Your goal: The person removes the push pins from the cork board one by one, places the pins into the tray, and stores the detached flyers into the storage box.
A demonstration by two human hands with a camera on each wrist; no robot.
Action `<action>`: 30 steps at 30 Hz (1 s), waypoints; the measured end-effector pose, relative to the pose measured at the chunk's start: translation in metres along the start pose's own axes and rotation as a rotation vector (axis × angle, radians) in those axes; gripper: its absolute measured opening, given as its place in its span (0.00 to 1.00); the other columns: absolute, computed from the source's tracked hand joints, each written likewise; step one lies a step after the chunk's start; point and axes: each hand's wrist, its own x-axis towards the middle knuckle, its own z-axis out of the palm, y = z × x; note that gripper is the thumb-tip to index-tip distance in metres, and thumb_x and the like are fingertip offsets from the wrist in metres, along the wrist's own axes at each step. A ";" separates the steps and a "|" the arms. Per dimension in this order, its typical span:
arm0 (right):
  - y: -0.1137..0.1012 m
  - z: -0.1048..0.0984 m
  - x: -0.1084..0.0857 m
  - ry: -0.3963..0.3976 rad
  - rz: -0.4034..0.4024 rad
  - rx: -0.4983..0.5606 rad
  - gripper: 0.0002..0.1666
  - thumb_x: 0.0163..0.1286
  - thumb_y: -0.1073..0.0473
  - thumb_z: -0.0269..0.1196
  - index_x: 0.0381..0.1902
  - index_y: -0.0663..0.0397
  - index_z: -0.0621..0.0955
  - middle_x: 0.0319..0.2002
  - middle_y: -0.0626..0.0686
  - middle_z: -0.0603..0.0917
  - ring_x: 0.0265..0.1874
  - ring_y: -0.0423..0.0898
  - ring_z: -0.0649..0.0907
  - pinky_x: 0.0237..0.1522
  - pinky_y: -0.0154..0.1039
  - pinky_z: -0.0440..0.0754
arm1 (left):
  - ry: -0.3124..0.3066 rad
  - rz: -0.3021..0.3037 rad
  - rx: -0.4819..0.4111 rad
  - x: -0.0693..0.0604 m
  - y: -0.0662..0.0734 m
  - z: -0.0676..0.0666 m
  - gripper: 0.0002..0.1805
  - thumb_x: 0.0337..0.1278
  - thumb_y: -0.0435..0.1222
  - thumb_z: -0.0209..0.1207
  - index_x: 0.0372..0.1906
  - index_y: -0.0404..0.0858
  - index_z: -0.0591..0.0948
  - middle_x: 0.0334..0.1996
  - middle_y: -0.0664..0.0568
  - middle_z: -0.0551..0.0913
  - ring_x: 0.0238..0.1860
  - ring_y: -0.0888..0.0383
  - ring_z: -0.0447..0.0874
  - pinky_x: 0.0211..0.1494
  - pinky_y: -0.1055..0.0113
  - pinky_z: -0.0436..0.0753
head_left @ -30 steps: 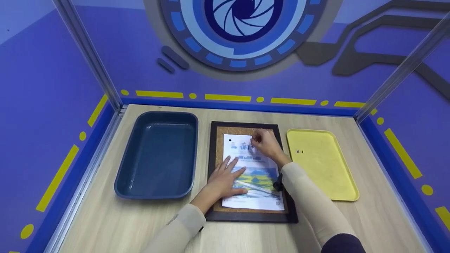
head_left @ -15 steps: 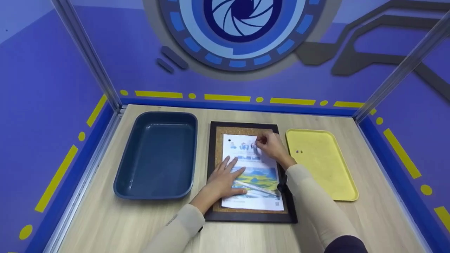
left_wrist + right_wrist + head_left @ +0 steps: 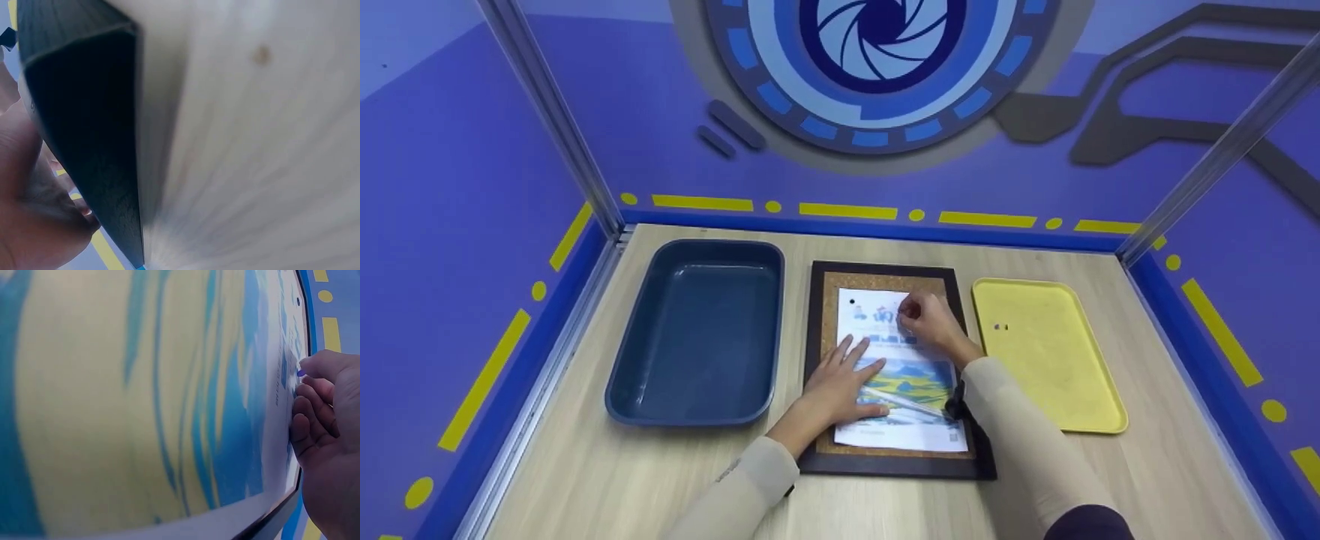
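A printed sheet of paper [image 3: 896, 439] with a landscape picture lies on a dark-framed cork board [image 3: 829, 307]. My left hand [image 3: 834, 386] rests on its left part with the fingers spread. In the left wrist view, part of that hand [image 3: 39, 208] shows beyond the board's dark frame [image 3: 90, 129]. Near the sheet's top right corner, my right hand [image 3: 936, 322] pinches something tiny. The right wrist view shows a small purple pushpin [image 3: 301, 373] between the thumb and finger of this hand [image 3: 332, 433]. A black pushpin [image 3: 852, 301] sits at the sheet's top left corner.
To the left stands a deep dark blue tray [image 3: 701, 337]. A shallow yellow tray [image 3: 1050, 360] lies on the right, with a couple of tiny pins [image 3: 997, 327] in it. Blue-purple panels [image 3: 660, 161] enclose the back and sides of the wooden table [image 3: 585, 465].
My right hand has shifted slightly right, then back left and a little nearer, staying by the sheet's top right. The left hand stays put.
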 end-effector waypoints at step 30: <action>0.008 -0.028 -0.001 0.057 -0.085 -0.050 0.04 0.63 0.67 0.72 0.34 0.60 0.85 0.31 0.54 0.86 0.32 0.48 0.84 0.37 0.43 0.83 | -0.009 -0.014 -0.015 -0.001 0.000 -0.001 0.48 0.64 0.72 0.58 0.84 0.58 0.64 0.87 0.48 0.50 0.86 0.42 0.41 0.84 0.45 0.52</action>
